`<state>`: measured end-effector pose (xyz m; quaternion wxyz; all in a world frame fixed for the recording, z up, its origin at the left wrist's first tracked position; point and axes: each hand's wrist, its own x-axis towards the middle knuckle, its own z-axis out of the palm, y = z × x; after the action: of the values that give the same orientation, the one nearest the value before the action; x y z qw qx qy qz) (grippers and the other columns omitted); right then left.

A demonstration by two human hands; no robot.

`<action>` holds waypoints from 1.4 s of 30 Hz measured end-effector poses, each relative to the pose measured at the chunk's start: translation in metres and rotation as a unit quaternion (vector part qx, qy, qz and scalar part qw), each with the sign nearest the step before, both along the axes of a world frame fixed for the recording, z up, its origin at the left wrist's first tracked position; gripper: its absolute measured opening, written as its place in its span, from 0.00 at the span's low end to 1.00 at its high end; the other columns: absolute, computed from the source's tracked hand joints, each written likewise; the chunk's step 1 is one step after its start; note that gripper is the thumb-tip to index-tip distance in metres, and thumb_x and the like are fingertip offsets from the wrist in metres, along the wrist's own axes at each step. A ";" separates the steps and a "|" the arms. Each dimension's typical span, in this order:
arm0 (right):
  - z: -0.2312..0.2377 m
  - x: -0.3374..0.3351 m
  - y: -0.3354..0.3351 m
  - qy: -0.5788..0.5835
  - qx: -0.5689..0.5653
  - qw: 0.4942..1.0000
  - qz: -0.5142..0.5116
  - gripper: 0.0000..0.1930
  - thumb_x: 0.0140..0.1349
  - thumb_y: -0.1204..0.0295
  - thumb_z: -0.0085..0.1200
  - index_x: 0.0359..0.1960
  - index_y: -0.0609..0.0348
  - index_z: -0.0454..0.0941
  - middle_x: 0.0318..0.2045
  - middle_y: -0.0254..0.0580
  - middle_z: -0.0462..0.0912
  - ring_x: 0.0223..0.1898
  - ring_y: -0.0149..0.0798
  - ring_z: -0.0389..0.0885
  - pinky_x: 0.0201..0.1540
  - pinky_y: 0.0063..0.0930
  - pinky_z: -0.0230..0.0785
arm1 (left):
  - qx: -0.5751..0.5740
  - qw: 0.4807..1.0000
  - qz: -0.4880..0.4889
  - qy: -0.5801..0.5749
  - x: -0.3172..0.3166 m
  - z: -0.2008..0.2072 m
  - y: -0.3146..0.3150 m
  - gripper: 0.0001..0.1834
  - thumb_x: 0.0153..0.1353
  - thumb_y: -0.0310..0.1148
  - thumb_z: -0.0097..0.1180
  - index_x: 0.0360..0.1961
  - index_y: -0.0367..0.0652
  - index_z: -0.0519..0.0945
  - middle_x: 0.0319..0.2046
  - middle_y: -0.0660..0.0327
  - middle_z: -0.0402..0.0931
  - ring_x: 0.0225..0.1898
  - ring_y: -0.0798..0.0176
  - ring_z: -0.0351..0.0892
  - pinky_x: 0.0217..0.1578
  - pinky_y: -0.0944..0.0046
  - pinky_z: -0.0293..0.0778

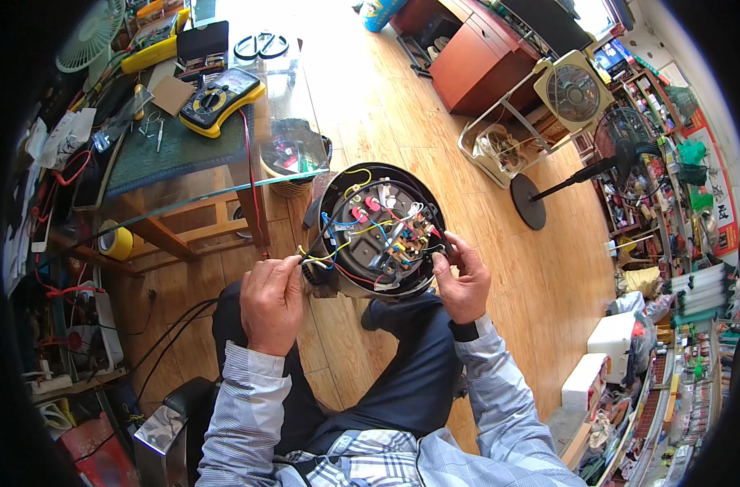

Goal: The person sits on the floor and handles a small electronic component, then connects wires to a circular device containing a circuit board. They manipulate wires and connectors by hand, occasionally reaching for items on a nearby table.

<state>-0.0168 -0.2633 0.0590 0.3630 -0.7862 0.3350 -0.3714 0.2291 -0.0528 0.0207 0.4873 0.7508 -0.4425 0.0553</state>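
Observation:
An opened round electrical appliance with a dark rim sits at my knees, its inside facing up. Yellow, blue, red and white wires run across its metal base. A circuit board with small components stands at its right inside. My left hand is closed at the left rim, thumb and forefinger pinching a bundle of wires. My right hand grips the right rim between thumb and fingers. A small pale piece shows by that thumb, too small to make out.
To the left, a glass-topped table bears a yellow-black multimeter and tools. A roll of yellow tape is below. A black stand fan, a box fan and crowded shelves line the right. Black cables cross the floor.

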 end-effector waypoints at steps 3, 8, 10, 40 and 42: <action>0.000 -0.002 0.001 0.004 0.007 1.000 -0.003 0.24 0.71 0.82 0.67 0.69 0.68 0.81 0.37 0.30 0.84 0.37 0.22 0.81 0.45 0.20 0.76 | 0.000 1.000 -0.004 0.002 0.001 0.001 0.000 0.08 0.72 0.28 0.67 0.49 0.41 0.89 0.38 0.57 0.86 0.42 0.49 0.84 0.43 0.52 0.75; -0.004 -0.005 -0.005 -0.001 -0.016 1.000 -0.019 0.24 0.72 0.82 0.67 0.68 0.68 0.81 0.38 0.32 0.85 0.39 0.23 0.82 0.47 0.21 0.77 | 0.007 1.000 -0.020 0.006 0.000 0.002 0.002 0.08 0.72 0.25 0.66 0.50 0.37 0.89 0.39 0.53 0.85 0.42 0.48 0.85 0.45 0.53 0.77; -0.005 -0.007 -0.008 -0.019 -0.011 0.999 -0.034 0.23 0.70 0.82 0.67 0.66 0.67 0.83 0.37 0.34 0.87 0.37 0.24 0.83 0.45 0.23 0.78 | -0.005 1.000 -0.021 -0.003 0.001 0.002 -0.001 0.08 0.72 0.28 0.66 0.49 0.41 0.89 0.38 0.58 0.86 0.41 0.50 0.84 0.42 0.52 0.73; -0.006 -0.006 -0.064 -0.046 -0.112 0.992 -0.019 0.20 0.70 0.84 0.66 0.63 0.62 0.87 0.44 0.48 0.90 0.41 0.36 0.91 0.45 0.30 0.84 | 0.032 0.998 -0.037 -0.042 -0.010 0.002 -0.004 0.11 0.68 0.24 0.70 0.51 0.39 0.91 0.41 0.57 0.86 0.42 0.52 0.83 0.46 0.54 0.74; -0.007 -0.007 -0.067 -0.047 -0.110 0.993 -0.020 0.20 0.70 0.84 0.66 0.62 0.62 0.87 0.43 0.48 0.90 0.40 0.36 0.90 0.45 0.30 0.83 | 0.035 0.998 -0.038 -0.035 -0.011 0.002 -0.004 0.11 0.68 0.24 0.71 0.51 0.39 0.91 0.41 0.57 0.86 0.42 0.52 0.83 0.46 0.54 0.74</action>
<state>-0.0241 -0.3301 0.0518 0.2822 -0.7961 0.2898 -0.4500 0.2183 -0.0572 0.0230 0.4469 0.7473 -0.4895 0.0474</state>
